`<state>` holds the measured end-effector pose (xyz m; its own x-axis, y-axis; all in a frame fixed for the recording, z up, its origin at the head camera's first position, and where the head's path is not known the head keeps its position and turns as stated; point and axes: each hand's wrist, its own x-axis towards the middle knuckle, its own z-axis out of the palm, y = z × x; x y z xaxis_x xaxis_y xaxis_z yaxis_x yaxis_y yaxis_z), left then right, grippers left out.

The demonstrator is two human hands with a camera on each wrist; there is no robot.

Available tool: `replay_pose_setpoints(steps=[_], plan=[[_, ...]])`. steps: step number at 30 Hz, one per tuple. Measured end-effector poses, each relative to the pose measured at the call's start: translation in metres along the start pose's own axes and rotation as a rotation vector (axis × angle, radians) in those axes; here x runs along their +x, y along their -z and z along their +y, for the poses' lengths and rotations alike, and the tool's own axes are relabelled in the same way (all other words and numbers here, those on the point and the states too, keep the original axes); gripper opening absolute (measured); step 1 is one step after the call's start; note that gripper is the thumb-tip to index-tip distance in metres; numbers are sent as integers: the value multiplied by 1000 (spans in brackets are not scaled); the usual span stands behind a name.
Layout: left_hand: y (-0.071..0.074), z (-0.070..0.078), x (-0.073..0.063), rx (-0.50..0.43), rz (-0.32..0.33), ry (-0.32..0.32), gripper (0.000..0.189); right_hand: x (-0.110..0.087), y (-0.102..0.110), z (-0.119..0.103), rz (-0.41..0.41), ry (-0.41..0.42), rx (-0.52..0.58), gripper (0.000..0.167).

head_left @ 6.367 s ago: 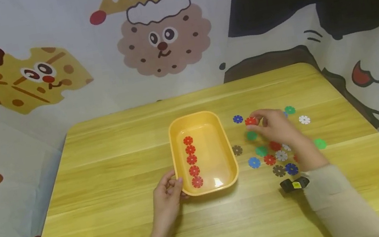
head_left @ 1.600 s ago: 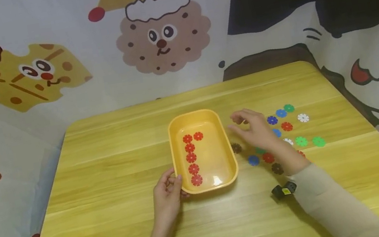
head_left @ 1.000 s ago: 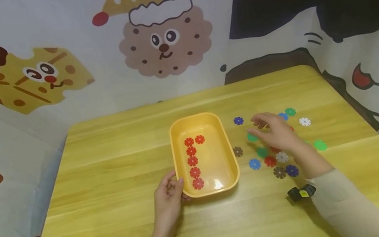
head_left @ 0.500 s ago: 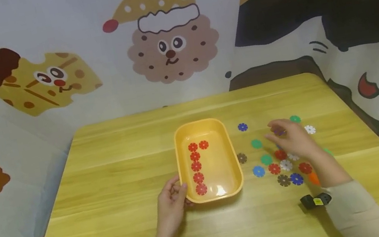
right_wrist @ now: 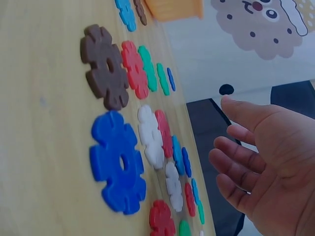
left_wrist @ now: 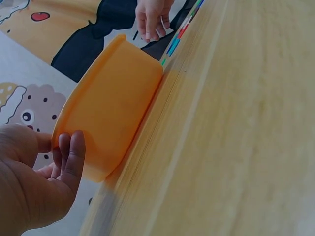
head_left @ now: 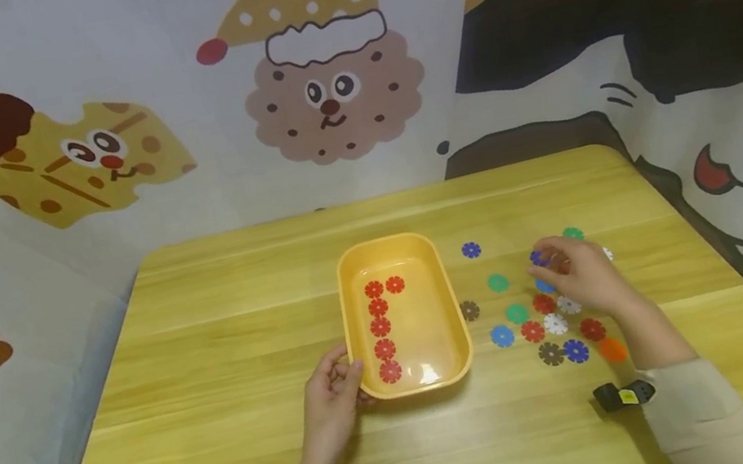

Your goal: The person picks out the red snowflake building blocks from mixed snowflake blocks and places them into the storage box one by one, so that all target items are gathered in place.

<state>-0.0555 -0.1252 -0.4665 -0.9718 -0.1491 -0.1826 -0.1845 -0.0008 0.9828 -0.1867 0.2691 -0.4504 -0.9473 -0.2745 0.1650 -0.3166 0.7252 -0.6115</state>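
Observation:
A yellow plastic tray (head_left: pixel 416 383) stands on the table. Inside it, several red flower-shaped discs (head_left: pixel 381 327) form a column along the left side, with one more red disc (head_left: pixel 395 284) beside the top one. My left hand (head_left: pixel 329 397) grips the tray's near left edge, thumb over the rim and fingers against the outer wall (left_wrist: pixel 106 113). Above the scattered discs at the right hovers my right hand (head_left: pixel 584 277); its fingers are loosely bent and hold nothing in the right wrist view. A dark blue disc (head_left: pixel 538 258) lies by its fingertips.
Loose discs cover the table right of the tray, including a green disc (head_left: pixel 497 283), a brown disc (head_left: pixel 551 354) and an orange disc (head_left: pixel 612 350). A black device (head_left: pixel 624 394) sits at the right wrist. Behind the wooden table (head_left: pixel 211 335) hangs a cartoon-printed cloth (head_left: pixel 202 204).
Earlier my right hand held a red disc, which now lies in the tray beside the column's top. That hand has since moved right, back over the loose discs. My left hand stays at the tray.

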Motion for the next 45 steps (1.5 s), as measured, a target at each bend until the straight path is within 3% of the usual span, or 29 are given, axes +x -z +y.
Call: replay_pose_setpoints(steps=[6,19,30,45], plan=[[-1,0,1,-8,5,7,42,-4,5,5,-9,-48,30,46],[0,-1,1,-3,4,6,41,-8,10,15,3,-40,16,50],[0,-1,1,3,8,1,41,-13,16,30,35,-47,-26,42],[-1,-1,1,0,10,5,42,-17,17,41,-81,-149,-52,58]])
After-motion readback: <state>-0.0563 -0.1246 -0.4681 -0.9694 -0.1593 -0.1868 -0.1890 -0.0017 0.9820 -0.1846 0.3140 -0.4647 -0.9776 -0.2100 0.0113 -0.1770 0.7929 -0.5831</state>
